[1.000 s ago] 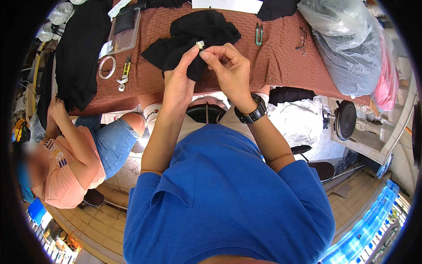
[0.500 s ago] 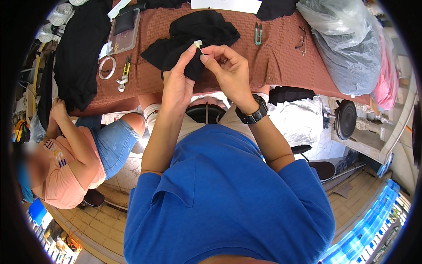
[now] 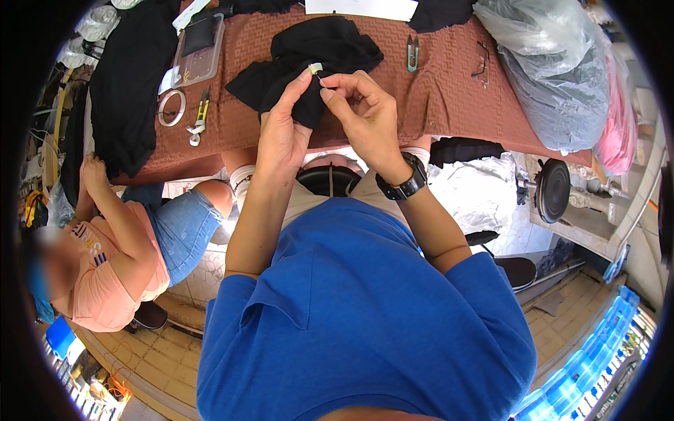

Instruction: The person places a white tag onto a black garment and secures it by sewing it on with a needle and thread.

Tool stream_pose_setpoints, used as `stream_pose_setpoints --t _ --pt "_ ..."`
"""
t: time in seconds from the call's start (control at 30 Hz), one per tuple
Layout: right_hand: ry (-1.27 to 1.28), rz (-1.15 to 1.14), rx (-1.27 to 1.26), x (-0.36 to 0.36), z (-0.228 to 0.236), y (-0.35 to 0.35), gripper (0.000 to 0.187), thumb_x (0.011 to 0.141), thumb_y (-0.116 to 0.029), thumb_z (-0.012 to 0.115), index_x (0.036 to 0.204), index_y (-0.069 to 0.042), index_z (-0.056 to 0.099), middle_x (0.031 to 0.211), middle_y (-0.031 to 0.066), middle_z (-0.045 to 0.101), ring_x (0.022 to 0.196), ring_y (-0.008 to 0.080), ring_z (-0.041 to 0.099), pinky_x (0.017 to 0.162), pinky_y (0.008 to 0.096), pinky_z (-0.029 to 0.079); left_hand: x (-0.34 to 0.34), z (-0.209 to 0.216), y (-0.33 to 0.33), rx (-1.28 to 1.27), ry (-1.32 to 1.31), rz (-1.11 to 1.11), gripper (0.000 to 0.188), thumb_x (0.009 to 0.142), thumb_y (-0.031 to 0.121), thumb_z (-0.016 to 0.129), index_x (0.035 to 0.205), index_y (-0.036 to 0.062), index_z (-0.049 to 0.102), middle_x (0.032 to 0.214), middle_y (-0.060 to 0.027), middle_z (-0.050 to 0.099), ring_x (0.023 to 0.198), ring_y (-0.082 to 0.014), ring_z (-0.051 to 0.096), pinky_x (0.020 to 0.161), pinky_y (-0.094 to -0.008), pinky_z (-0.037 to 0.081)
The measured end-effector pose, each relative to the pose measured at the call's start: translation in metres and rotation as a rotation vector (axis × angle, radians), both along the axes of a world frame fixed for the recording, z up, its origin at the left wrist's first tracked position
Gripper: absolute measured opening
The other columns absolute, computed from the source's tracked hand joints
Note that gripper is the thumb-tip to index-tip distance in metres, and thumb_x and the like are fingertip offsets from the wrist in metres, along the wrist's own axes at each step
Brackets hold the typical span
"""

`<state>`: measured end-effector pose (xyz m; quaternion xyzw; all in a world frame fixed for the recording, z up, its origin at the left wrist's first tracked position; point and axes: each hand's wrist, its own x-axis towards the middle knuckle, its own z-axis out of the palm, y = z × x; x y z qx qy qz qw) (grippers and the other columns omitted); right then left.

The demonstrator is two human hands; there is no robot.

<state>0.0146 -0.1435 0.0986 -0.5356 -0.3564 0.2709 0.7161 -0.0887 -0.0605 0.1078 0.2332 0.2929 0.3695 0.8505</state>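
Observation:
A black cloth garment lies bunched on the table, its near edge hanging under my hands. My left hand is closed on that cloth, its thumb and index pressed together around a small whitish tag. Just right of the tag, my right hand pinches a thin, needle-like piece between thumb and index. Its tip points up toward the tag. The other right fingers curl inward, and what lies behind them is hidden.
Green thread snips, yellow-handled cutters, a roll of white tape, a clear plastic box and eyeglasses lie on the brown tablecloth. Stuffed plastic bags stand right. A seated person handles black cloth at left.
My right fingertips and the thin piece have shifted slightly near the tag. The tag has turned a little. Little else has changed.

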Motion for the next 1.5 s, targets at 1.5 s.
stream_pose_setpoints --t 1.5 --pt "-0.132 -0.062 0.001 0.017 0.010 0.002 0.011 0.090 -0.010 0.074 0.099 -0.004 0.069 0.093 0.0034 0.061 0.083 0.0108 0.057 0.069 0.0251 0.047 0.004 0.009 -0.011 0.181 0.036 0.000 0.024 0.093 0.006 0.069 0.115 -0.0024 0.067 0.113 -0.0085 0.070 0.103 -0.0140 0.067 0.091 -0.0266 0.055"
